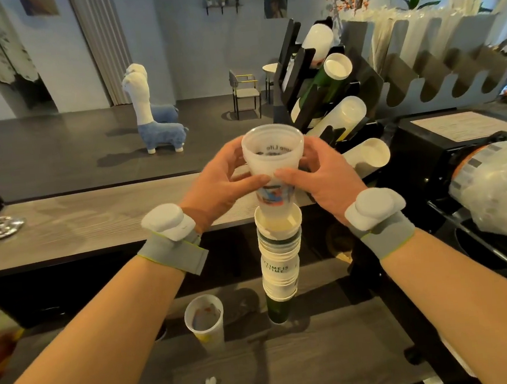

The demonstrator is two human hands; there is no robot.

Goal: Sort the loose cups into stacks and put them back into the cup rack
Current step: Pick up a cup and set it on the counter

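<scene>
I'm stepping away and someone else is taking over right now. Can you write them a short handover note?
Left hand and right hand both grip the clear top cup seated in a tall mixed stack standing on the lower counter.
One loose cup stands left of the stack.
The cup rack at right already holds several stacks.
Left: separate the mixed stack by type, add the loose cup, rack everything.

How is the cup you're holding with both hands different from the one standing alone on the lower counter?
The held cup is gripped by the left hand and right hand and sits in the top of a mixed stack; the lone cup stands by itself on the lower counter. The held cup shows dark lettering and a colourful print; the lone cup shows yellow low down. Both are translucent, upright and open-topped.
</scene>
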